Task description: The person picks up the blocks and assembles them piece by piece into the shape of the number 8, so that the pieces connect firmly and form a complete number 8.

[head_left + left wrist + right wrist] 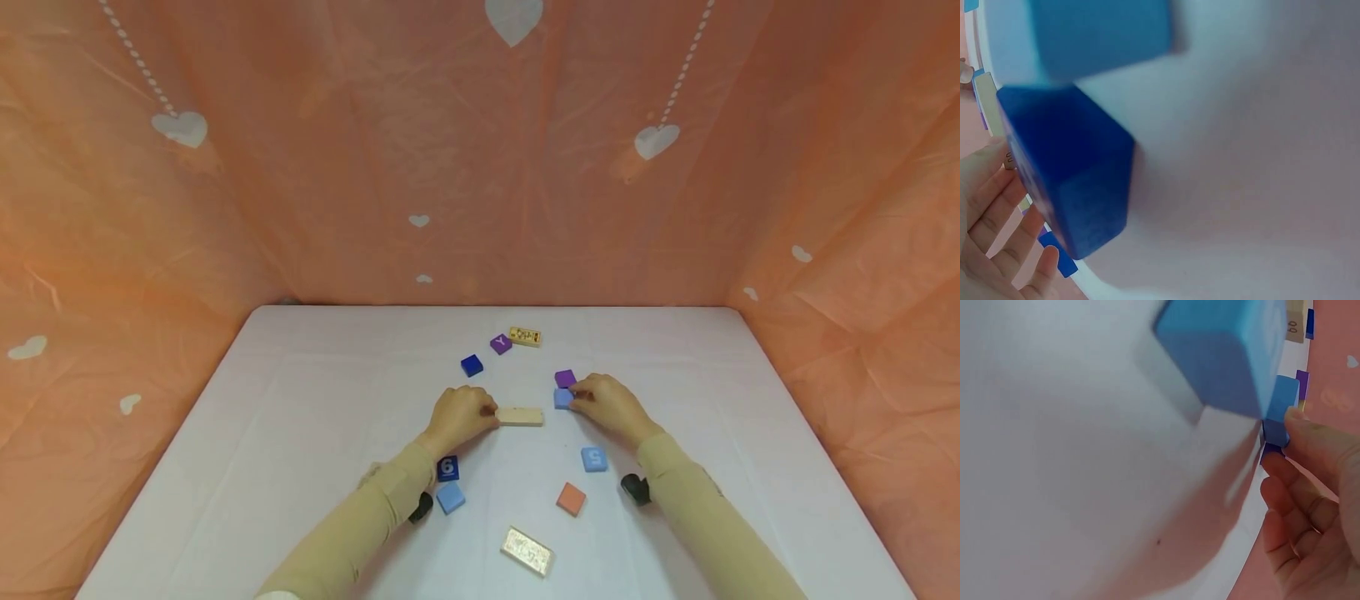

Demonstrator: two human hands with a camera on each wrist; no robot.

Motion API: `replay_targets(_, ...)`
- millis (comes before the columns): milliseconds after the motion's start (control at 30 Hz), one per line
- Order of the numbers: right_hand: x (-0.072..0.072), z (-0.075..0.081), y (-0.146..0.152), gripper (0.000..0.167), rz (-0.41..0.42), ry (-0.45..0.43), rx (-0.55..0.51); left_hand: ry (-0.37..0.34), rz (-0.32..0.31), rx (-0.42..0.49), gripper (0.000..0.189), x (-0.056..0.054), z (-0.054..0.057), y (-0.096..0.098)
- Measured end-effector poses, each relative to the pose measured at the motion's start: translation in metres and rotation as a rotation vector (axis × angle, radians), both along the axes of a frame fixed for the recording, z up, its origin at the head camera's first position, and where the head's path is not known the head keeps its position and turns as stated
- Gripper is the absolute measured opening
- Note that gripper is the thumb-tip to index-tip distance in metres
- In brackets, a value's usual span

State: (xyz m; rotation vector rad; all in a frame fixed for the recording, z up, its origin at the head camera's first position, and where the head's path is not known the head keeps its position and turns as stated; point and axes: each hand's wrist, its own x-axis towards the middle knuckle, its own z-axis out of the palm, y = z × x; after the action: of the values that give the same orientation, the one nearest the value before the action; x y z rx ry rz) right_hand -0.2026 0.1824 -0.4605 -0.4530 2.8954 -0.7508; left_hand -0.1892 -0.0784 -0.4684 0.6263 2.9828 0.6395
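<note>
In the head view my left hand [461,412] pinches the left end of a cream oblong block [520,417], which lies on the white table. The left wrist view shows the thumb and a finger of that hand [997,219] at the end of the cream block [988,103]. My right hand [611,408] holds a light blue square block [562,399] between thumb and fingers, right of the cream block. A purple block [566,378] sits directly behind the light blue one. From the right wrist, the thumb lies against the blue block [1282,400].
Near the left forearm are a dark blue numbered block [447,468] and a light blue block [451,498]. A blue "5" block [594,459], an orange block [571,499] and a gold bar [527,551] lie nearer. Farther back are dark blue [472,365], purple "Y" [501,343] and yellow [525,337] blocks.
</note>
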Motion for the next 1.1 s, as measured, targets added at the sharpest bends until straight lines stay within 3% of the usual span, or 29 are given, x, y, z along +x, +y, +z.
replay_targets(700,0.0,-0.004,-0.016,0.028,0.062,0.015,-0.021,0.01,0.008,-0.02,0.021,0.002,0.004,0.003)
replay_targets(1100,0.001,-0.006,-0.018,0.03,0.053,0.006,-0.011,-0.003,0.011,-0.029,0.021,0.002,0.003,0.002)
